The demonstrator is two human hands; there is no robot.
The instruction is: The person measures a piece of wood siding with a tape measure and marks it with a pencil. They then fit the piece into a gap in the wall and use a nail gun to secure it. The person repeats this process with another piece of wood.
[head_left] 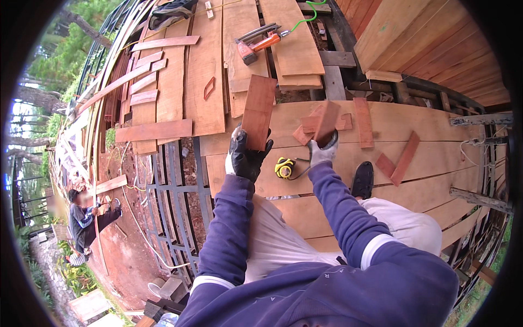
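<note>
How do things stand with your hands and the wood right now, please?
Left hand holding reddish wood. Right hand holding a reddish board. Between them, on the planks: yellow tape measure, possibly in the way.

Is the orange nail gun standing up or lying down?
Lying down: the nail gun has its handle and body stretched flat along the tan wooden boards.

"Where's your camera?"
"Left side of your head, facing down, fairly near your black-and-white-gloved left hand (246, 155), pale-and-dark-gloved right hand (323, 151) and tan wooden plank deck (436, 158); toward the warped rim, depth is hard to judge."
</note>
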